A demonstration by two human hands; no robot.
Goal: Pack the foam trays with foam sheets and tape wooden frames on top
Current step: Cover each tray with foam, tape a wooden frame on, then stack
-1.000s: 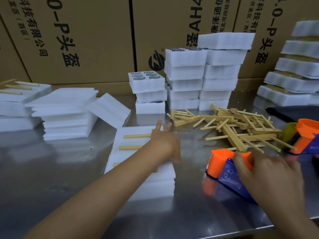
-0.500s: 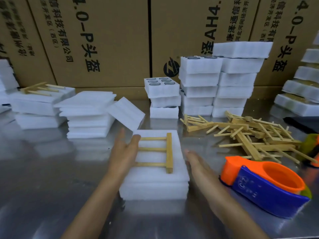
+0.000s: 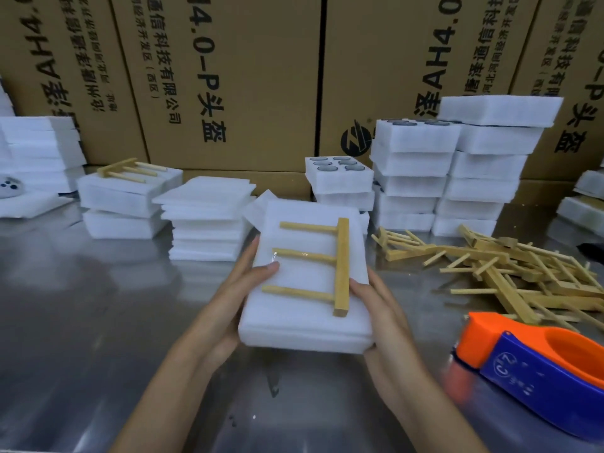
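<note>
A packed white foam tray (image 3: 304, 318) is lifted off the steel table, tilted toward me. A wooden frame (image 3: 341, 266) with three dowels lies on its top, with clear tape glinting across the middle dowel. My left hand (image 3: 243, 286) grips the tray's left side, thumb on top near the middle dowel. My right hand (image 3: 376, 308) grips its right side, thumb beside the frame's bar. An orange and blue tape dispenser (image 3: 536, 364) lies on the table at the right. Loose wooden frames (image 3: 503, 273) are piled behind it.
Stacked foam sheets (image 3: 206, 220) stand left of centre, beside a finished tray with a frame (image 3: 129, 188). Stacks of foam trays (image 3: 457, 171), some with round inserts, line the back. Cardboard boxes (image 3: 228, 76) wall off the rear. The steel table (image 3: 98, 322) shows bare metal at left.
Both hands have closed on the tray's sides and lifted it off the table toward me. One second ago my right hand was on the tape dispenser, which now lies alone.
</note>
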